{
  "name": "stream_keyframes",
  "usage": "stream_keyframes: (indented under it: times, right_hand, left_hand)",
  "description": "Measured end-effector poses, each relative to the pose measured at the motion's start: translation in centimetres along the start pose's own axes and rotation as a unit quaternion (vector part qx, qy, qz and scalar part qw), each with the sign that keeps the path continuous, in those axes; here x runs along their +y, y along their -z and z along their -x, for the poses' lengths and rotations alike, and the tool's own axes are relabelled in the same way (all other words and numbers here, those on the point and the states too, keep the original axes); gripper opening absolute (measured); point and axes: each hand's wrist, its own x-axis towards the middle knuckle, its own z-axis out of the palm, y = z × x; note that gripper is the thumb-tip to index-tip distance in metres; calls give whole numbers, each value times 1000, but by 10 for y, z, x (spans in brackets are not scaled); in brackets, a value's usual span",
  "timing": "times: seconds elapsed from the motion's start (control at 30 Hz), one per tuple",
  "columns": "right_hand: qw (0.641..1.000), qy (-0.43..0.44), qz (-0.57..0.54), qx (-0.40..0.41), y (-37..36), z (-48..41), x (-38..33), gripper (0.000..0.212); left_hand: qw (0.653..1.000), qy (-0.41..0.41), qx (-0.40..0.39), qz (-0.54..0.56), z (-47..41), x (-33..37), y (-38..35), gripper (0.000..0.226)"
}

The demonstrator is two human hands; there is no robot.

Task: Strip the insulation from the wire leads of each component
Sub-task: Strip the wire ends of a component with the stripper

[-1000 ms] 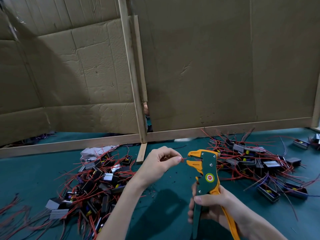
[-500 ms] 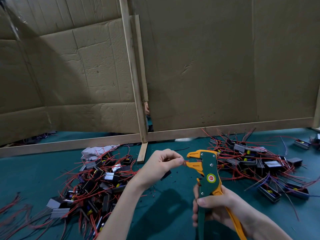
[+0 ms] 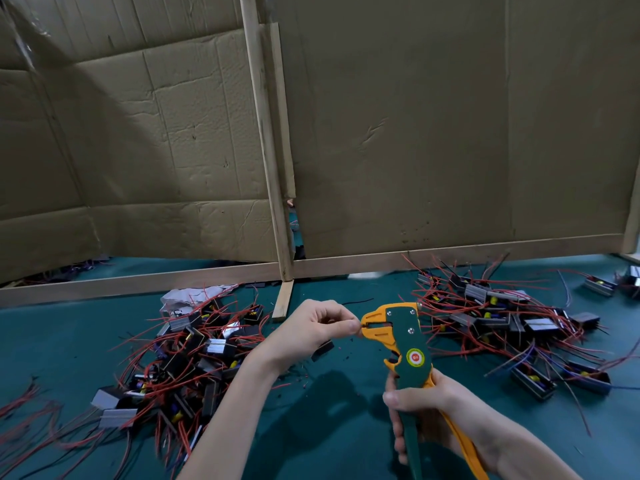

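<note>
Two hands: left hand (image 3: pixel 308 332) and right hand (image 3: pixel 436 407). One wire stripper (image 3: pixel 403 341), green and orange. Two heaps of black components with red leads, left heap (image 3: pixel 194 355) and right heap (image 3: pixel 495 320), each well over ten, too tangled for an exact count. One single component (image 3: pixel 322 349) under the left hand. Two stray components (image 3: pixel 599 285) at far right. Two cardboard panels (image 3: pixel 138 133). One crumpled white paper (image 3: pixel 187 299). One desk (image 3: pixel 329 427).

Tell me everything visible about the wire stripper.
The wire stripper has a green plastic-looking body with visible screws and a red-and-yellow sticker, an orange beak-like head and one green and one orange handle. Held upright above the table, its head points left. The right hand grips its handles; the left hand pinches a wire lead at its mouth.
</note>
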Motion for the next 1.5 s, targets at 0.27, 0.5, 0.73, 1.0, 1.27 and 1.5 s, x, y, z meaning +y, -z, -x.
stream_keyframes:
  times: [0.27,0.5,0.73,1.0,1.27,1.5]
  right_hand:
    - [993,-7,25,119,-19,-3,5,38]
    - [985,-23,-150,82,-12,-15,4,17]
    - [967,-62,-224,105,8,-19,6,10]
    - [952,-87,-289,48,15,-19,7,33]
    - [947,-30,-307,89,19,-24,9,35]
    - [959,13,-262,109,17,-22,9,35]
  left_hand:
    - [1000,27,-6,4,-5,-14,-5,16]
    - [986,46,127,-100,-14,-27,-9,18]
    - [928,-61,350,-113,-33,6,-15,13]
    - [986,-142,43,-77,-108,69,-111,33]
    - [992,-50,-31,-114,-61,43,-74,31]
    - [877,180,150,-420,-4,-32,34,37]
